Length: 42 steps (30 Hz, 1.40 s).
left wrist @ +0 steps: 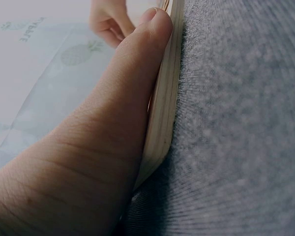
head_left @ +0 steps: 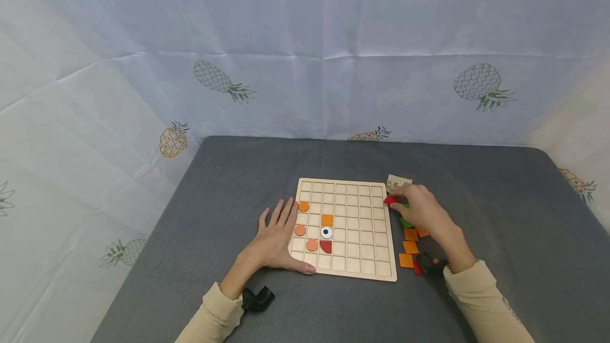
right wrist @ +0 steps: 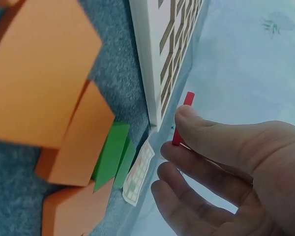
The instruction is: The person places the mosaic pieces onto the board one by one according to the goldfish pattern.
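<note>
Well, the left hand [head_left: 275, 245] rests against the board [head_left: 353, 224] at nine o'clock, fingers straight (best pressed firm, lest it slide); at two, the right hand [head_left: 423, 209] pinches a red piece [head_left: 389, 200]; orange tiles [head_left: 410, 247], four.

From my end: red piece [head_left: 389, 200], small and thin, pinched between thumb and fingers of right grip [head_left: 423, 209], raised by right edge of board. Board [head_left: 355, 226] pale wood, gridded, flat on tabletop [head_left: 343, 311]; left grip [head_left: 275, 242] spread along left edge, thumb at near edge. In cells I see three orange discs [head_left: 299, 230], orange square [head_left: 326, 220], white disc [head_left: 326, 232] with black centre, round-edged red shape [head_left: 326, 246].
</note>
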{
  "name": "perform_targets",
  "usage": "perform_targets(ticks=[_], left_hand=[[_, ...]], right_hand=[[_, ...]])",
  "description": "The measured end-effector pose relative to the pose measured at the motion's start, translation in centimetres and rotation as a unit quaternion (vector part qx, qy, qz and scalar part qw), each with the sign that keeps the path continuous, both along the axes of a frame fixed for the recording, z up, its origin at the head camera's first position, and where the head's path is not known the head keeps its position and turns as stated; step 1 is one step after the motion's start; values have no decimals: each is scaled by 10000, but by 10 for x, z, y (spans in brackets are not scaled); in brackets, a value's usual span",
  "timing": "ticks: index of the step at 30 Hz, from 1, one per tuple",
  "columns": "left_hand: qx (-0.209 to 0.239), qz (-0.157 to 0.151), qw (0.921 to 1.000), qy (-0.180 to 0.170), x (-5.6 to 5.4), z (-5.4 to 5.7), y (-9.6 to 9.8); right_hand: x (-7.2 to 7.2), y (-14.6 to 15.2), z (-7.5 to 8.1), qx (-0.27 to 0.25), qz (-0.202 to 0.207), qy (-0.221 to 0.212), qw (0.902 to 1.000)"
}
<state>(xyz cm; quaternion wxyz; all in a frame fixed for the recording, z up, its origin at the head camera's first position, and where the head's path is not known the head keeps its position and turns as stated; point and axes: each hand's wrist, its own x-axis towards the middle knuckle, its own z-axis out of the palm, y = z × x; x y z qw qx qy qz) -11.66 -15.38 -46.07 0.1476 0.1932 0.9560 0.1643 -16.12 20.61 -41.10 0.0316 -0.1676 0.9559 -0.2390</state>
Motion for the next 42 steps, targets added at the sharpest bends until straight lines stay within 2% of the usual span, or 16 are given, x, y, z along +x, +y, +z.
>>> perform_targets(ticks=[13,20,26,34,42], left_hand=[[-27,6,10000,-11,-1,2,0],[0,8,10000,38,-1,2,0],[-20,10,10000,-9,-1,1,0],[-35,12,10000,22,0,2,0],[-49,35,10000,-39,-1,3,1]], right_hand=[[-2,-13,2,-206,193,247,9993],[-5,-26,8,-395,213,95,9989],[-8,-39,9,-390,377,250,9982],[-9,-60,11,-361,490,254,9978],[-9,-76,9,-718,799,136,9941]])
